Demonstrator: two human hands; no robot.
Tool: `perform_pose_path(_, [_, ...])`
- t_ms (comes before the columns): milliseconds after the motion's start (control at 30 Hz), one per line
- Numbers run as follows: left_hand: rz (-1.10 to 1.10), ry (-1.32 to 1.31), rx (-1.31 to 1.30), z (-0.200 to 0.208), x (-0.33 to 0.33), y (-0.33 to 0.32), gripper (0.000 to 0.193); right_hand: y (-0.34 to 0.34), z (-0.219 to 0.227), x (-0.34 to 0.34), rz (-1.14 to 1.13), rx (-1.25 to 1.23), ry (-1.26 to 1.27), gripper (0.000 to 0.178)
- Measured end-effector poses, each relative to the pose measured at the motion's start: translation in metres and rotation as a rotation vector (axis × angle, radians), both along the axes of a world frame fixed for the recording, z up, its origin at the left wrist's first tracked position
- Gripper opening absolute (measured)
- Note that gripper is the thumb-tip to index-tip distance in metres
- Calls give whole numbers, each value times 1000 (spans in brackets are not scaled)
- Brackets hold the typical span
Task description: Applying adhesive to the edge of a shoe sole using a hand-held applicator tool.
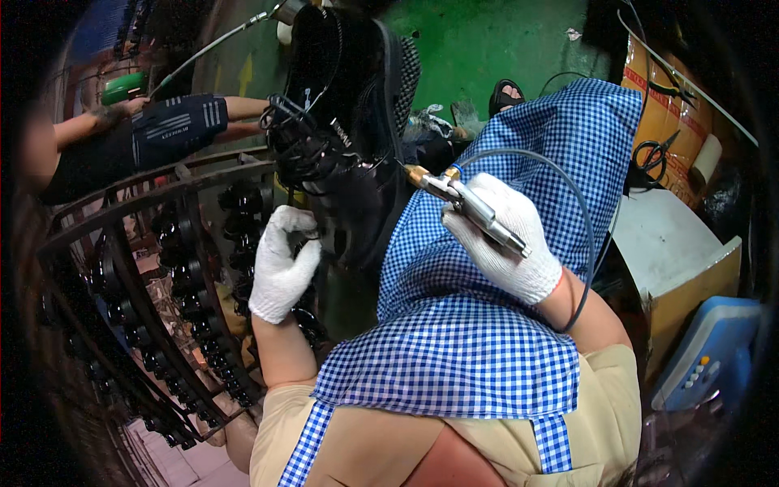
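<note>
Close in front of me are black lace-up shoes [345,174], with knotted laces and a textured sole edge on the right. A white knitted glove covers my right hand [503,239]. It is wrapped round a slim silver air tool [479,211] with a brass nozzle, whose tip is at the shoe's right side. A grey hose [586,219] loops from the tool past my wrist. My left hand [284,260], also gloved, is beside the shoes' lower left with thumb and fingers curled nearly together. Whatever they pinch, if anything, is hidden.
A dark metal rack [174,268] with rows of black shiny items fills the left. Another person's arm [97,122] holds a rod-like tool there. On the right are scissors [656,158], pliers [672,88], a cardboard box [686,276] and a blue plastic item [706,357].
</note>
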State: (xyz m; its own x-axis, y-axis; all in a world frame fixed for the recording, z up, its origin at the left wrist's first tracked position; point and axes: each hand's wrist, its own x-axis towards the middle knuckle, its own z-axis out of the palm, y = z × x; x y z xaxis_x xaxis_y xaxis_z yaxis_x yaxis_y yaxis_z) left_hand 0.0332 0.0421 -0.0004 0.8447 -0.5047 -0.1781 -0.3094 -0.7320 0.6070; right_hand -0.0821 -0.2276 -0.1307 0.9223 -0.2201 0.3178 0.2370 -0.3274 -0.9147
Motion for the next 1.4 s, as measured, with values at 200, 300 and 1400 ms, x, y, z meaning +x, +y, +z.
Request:
perform_pose_path(200, [-246,-49,-19,-4,-6,-3,40,1,-1,-19,17,-5,45,12])
perform_pose_path(300, [-609,-302,79,5,1,-27,43,-6,3,-33,60,-33,117,13])
perform_pose_path(1400, [-551,-747,600,27,81,-210,51,-41,-5,47,-357,15,-177,15])
